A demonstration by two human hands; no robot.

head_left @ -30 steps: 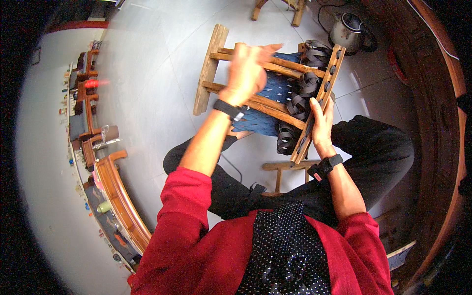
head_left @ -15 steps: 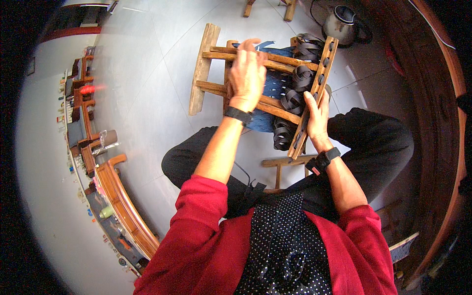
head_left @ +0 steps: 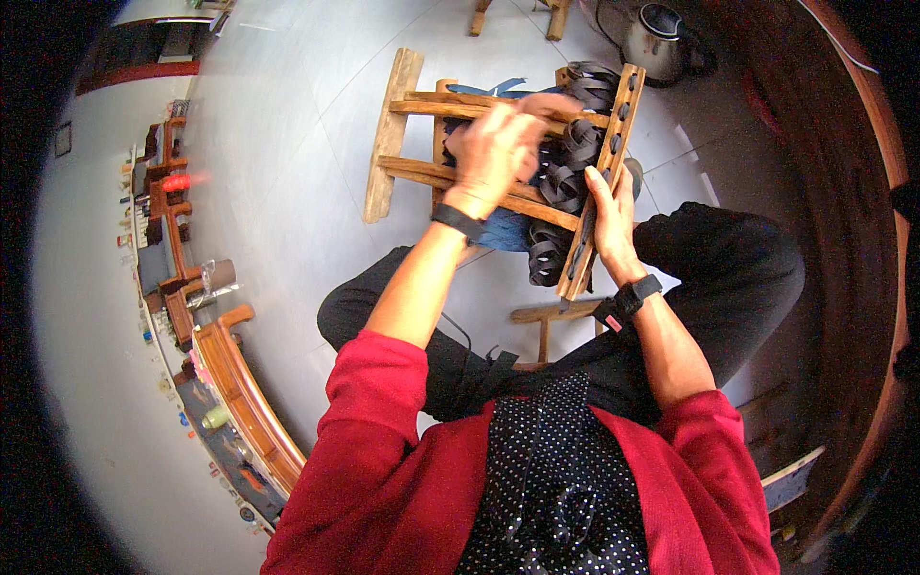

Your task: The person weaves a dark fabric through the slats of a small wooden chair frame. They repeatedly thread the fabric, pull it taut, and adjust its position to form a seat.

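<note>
- Right hand (head_left: 614,220), anyone? What's it got?

- Solid grip on the rail (head_left: 613,134) at the right end of the frame (head_left: 422,170). Thumb's on top, fingers go along the outer side. There's dark lacing threaded through slots down its length.

- And the left hand (head_left: 494,153)?

- Over the middle of the frame, crossing the bars, fingers pointing toward the rail. It's blurry tbh, so I can't tell if it's open, closed or pinching something.

- OK, where's the frame sitting?

- Out in front of the person's knees, lengthwise left to right, with a wide plank (head_left: 392,139) at the left end. Can't tell what's propping it up from below.

- What's the blue stuff?

- Webbing (head_left: 506,230), woven under the bars, partly hidden by the left hand. Four black coils (head_left: 563,185) are lined up right beside the rail.

- Anything else around?

- Kettle (head_left: 655,46) on the floor (head_left: 278,192) past the rail's far end, and some wooden stand (head_left: 561,311) between the knees. Each wrist has a black band, left (head_left: 458,222) and right (head_left: 634,295).
</note>
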